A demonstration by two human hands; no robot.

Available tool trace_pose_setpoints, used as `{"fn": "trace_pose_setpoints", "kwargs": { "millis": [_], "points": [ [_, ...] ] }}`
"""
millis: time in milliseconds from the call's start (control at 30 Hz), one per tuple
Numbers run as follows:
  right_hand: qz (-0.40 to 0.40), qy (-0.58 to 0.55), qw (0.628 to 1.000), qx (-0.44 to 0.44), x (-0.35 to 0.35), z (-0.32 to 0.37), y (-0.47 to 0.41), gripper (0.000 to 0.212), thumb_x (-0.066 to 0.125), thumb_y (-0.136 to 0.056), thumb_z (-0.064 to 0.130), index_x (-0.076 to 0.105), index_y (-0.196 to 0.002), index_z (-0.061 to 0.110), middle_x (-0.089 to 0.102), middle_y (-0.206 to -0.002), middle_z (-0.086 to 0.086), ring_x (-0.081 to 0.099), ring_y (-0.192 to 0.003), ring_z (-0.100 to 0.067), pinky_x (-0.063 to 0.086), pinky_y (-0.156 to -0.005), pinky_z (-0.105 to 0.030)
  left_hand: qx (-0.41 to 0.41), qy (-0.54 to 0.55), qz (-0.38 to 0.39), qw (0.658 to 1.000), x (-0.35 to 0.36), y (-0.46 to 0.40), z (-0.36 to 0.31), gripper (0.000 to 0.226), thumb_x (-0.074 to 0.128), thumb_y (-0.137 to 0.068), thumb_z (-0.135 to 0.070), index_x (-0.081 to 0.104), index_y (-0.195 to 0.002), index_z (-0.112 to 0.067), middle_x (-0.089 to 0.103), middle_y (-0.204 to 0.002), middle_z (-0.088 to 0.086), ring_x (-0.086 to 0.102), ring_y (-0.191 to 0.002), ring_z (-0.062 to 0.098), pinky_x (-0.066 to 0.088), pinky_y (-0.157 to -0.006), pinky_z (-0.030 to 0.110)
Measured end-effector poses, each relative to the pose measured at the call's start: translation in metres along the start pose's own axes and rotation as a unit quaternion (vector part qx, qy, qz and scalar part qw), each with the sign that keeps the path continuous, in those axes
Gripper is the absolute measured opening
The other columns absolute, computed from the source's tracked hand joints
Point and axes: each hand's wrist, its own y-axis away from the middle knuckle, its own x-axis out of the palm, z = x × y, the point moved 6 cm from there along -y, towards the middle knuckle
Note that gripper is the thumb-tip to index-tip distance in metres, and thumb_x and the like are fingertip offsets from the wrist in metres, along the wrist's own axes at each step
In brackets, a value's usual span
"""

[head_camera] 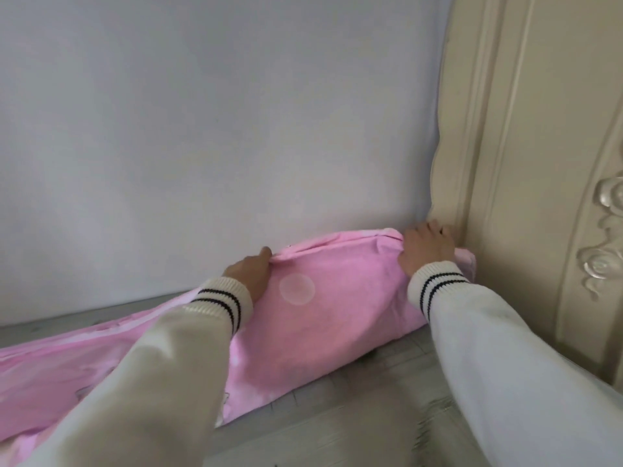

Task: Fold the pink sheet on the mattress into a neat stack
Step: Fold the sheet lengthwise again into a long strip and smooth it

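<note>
The pink sheet [323,318] lies as a long folded band on the grey mattress [354,416], running from the lower left up to the corner by the headboard. My left hand [251,273] pinches the band's far edge near the wall. My right hand [426,249] grips the sheet's end corner beside the headboard. Both arms wear cream sleeves with black-striped cuffs. A pale round dot shows on the fabric between my hands.
A plain grey-white wall [219,129] runs along the far side of the mattress. A cream carved headboard [539,163] with moulded flowers stands at the right. Bare mattress shows in front of the sheet.
</note>
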Motion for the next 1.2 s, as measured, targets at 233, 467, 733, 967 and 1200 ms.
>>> {"fn": "trace_pose_setpoints", "kwargs": {
  "millis": [233,467,733,967,1200],
  "points": [
    [-0.067,-0.035,0.996,0.045,0.0,0.021,-0.034,0.044,0.038,-0.089,0.011,0.037,-0.133,0.004,0.042,-0.133,-0.014,0.038,-0.123,-0.028,0.032,-0.1,-0.034,-0.041,-0.041,-0.043,0.997,-0.005,-0.02,0.008,0.026,0.026,-0.096,-0.006,0.038,-0.119,-0.005,0.055,-0.123,0.015,0.052,-0.114,0.031,0.043,-0.087,0.04],
    [-0.108,-0.09,0.988,0.065,0.011,0.047,-0.071,0.043,0.031,-0.092,0.005,0.035,-0.135,0.0,0.031,-0.145,-0.019,0.034,-0.128,-0.032,0.026,-0.108,-0.039,-0.066,-0.063,-0.059,0.994,0.018,-0.054,0.023,0.032,0.03,-0.095,-0.005,0.034,-0.126,-0.005,0.05,-0.128,0.012,0.047,-0.119,0.028,0.043,-0.092,0.036],
    [-0.003,-0.191,0.981,-0.017,0.09,0.114,-0.087,0.056,0.041,-0.091,0.017,0.023,-0.143,0.008,0.009,-0.157,-0.012,0.004,-0.146,-0.032,0.021,-0.113,-0.047,-0.099,-0.116,0.011,0.988,0.086,-0.076,0.054,0.033,0.025,-0.099,-0.012,0.032,-0.131,-0.008,0.044,-0.135,0.011,0.042,-0.127,0.026,0.041,-0.099,0.033],
    [0.199,-0.184,0.962,-0.038,0.175,0.145,-0.062,0.058,0.02,-0.098,0.036,-0.006,-0.149,0.023,-0.017,-0.158,-0.001,-0.013,-0.146,-0.022,0.008,-0.117,-0.054,-0.108,-0.086,0.087,0.987,0.131,-0.084,0.067,0.037,0.021,-0.101,-0.021,0.033,-0.134,-0.009,0.041,-0.14,0.011,0.037,-0.133,0.027,0.039,-0.104,0.04],
    [0.243,-0.164,0.956,-0.031,0.194,0.144,-0.053,0.055,0.012,-0.098,0.043,0.001,-0.15,0.027,-0.013,-0.159,0.003,-0.01,-0.147,-0.017,0.003,-0.117,-0.052,-0.092,-0.111,0.068,0.987,0.14,-0.084,0.066,0.042,0.02,-0.102,-0.031,0.036,-0.134,-0.009,0.036,-0.139,0.008,0.034,-0.132,0.024,0.037,-0.103,0.038]
  ]
}}
